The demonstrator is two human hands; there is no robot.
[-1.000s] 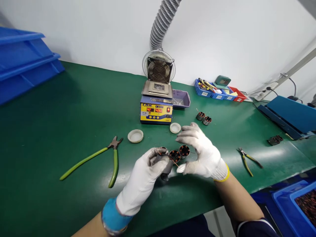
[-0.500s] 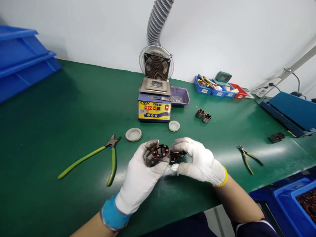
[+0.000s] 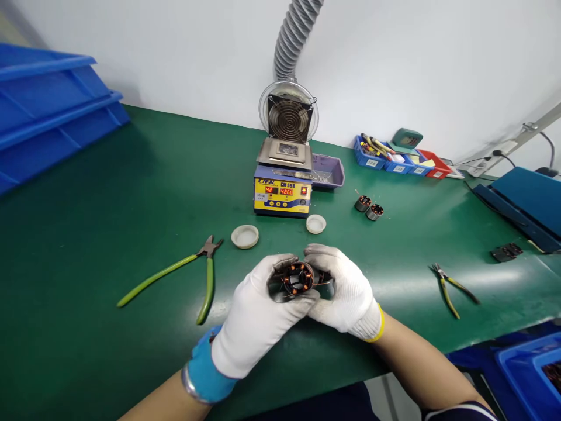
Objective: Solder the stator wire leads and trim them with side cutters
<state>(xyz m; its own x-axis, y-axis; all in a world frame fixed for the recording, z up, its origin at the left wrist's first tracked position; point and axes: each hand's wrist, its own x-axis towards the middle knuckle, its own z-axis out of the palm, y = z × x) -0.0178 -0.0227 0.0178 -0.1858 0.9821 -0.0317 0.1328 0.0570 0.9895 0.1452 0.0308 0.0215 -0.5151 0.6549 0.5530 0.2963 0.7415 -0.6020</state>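
Both my hands wear white gloves and meet over the green mat near its front edge. My left hand [image 3: 254, 318] is closed around a dark round stator [image 3: 296, 279] with copper windings, its open face turned toward me. My right hand [image 3: 346, 292] curls in from the right, fingers bent against the same stator and over other stators that it mostly hides. Two more small stators [image 3: 369, 207] stand on the mat farther back on the right.
A yellow and blue solder pot [image 3: 283, 190] with a fan and grey hose stands behind. Green-handled cutters [image 3: 193, 272] lie left, small pliers [image 3: 449, 286] right. Two white lids [image 3: 245, 236], a purple tray [image 3: 329, 171], small parts bins [image 3: 397, 161] and stacked blue trays [image 3: 48, 111] surround.
My left hand has lifted the stator and turned its open face toward me. My right hand, spread a second ago, has curled in against it.
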